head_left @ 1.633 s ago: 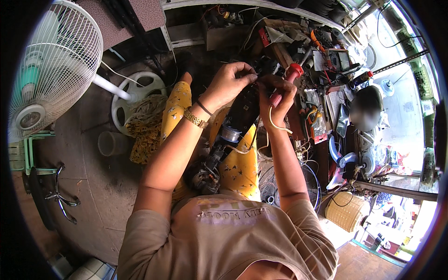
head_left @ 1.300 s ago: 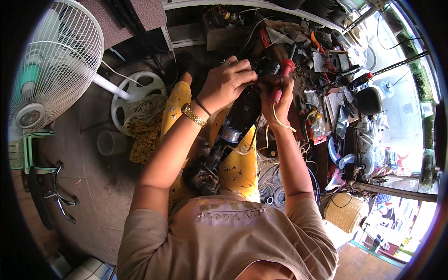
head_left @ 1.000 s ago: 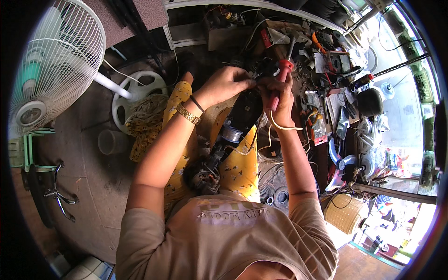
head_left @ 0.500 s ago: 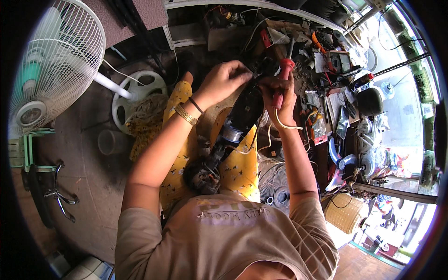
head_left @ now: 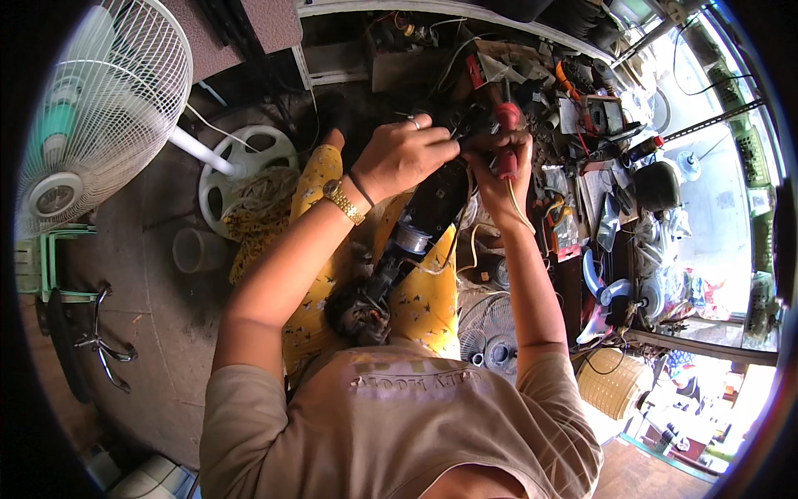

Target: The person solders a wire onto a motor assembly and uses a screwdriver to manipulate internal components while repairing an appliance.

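Indoors, cluttered bench, fan, right fingers gripping red tool, left fingers' hold unclear

A white caged fan stood at left; a translucent tub rested on the floor near its base.

The person's lap, in yellow printed trousers, supports a long black appliance body, laid lengthwise, with a spool of silvery wire on it. The dark brown workbench to the right carries pliers, a red-edged blister pack, a clear plastic packet and densely scattered small parts. The grey-brown floor bears a white spoked fan base, a translucent tub and a chrome-legged chair base.
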The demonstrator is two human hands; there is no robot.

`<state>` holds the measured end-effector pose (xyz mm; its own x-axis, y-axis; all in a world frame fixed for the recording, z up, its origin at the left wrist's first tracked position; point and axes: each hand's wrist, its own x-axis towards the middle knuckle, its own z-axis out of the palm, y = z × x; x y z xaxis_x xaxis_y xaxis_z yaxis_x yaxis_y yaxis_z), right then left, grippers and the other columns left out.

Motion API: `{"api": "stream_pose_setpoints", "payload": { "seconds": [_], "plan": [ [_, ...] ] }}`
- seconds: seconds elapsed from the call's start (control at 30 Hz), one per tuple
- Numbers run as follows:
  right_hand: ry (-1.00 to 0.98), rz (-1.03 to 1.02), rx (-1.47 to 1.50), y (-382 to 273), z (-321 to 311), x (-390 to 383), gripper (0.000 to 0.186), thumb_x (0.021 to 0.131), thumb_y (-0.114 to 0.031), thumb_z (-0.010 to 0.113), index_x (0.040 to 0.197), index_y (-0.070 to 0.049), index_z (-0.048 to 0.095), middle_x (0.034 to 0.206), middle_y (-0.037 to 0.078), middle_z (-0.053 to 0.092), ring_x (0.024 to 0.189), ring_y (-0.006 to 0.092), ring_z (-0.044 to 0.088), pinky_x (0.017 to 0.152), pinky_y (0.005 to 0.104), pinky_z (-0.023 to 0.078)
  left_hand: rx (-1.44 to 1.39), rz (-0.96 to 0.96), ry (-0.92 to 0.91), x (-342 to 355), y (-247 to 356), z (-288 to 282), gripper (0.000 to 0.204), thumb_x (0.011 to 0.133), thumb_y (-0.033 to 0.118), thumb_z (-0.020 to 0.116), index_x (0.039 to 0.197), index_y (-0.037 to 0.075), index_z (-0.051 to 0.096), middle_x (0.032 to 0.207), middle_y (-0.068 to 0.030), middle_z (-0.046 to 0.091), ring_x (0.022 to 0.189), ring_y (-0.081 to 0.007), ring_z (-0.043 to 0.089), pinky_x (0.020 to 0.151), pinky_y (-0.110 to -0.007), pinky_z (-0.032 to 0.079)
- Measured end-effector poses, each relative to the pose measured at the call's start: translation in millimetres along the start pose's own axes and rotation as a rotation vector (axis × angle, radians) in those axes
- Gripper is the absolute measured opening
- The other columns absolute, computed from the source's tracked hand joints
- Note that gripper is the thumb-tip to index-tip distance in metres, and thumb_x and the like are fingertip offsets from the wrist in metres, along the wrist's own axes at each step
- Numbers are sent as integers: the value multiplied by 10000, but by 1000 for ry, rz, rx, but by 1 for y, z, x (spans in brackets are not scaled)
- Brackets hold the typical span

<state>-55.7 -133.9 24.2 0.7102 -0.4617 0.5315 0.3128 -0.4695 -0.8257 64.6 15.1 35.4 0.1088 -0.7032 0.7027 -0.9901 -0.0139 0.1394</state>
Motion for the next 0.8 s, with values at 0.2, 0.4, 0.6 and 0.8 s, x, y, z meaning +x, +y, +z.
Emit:
{"api": "stream_pose_setpoints", "payload": {
  "seconds": [0.2,0.4,0.6,0.8],
  "plan": [
    [-66,-404,-356,5,-6,4,403,731,-11,759,972,-111,451,801,28,674,810,263,670,1074,510,301,-982,-730,-193,-6,-2,14,70,885,108,627,911,44,637,790,12,607,736,-65,545,692,-232,450],
    [-62,-254,-238,6,-3,0,423,756,30,735,985,-106,406,828,56,675,829,205,669,1000,440,385,-1130,-703,-102,-7,-1,22,73,901,106,632,880,36,621,789,22,592,767,-46,530,715,-214,441],
    [17,36,55,-3,-1,-10,490,768,58,728,1003,-98,327,911,89,652,852,149,625,823,288,463,-860,-566,108,-14,10,22,49,831,41,679,846,44,632,783,2,627,756,-105,557,706,-262,454],
    [-39,-17,-31,-9,-3,-10,479,758,49,735,1010,-95,353,891,90,648,911,169,619,864,308,451,-439,-489,216,-28,21,25,93,762,44,720,817,83,657,773,-22,641,749,-199,553,688,-308,460]
  ]
}}
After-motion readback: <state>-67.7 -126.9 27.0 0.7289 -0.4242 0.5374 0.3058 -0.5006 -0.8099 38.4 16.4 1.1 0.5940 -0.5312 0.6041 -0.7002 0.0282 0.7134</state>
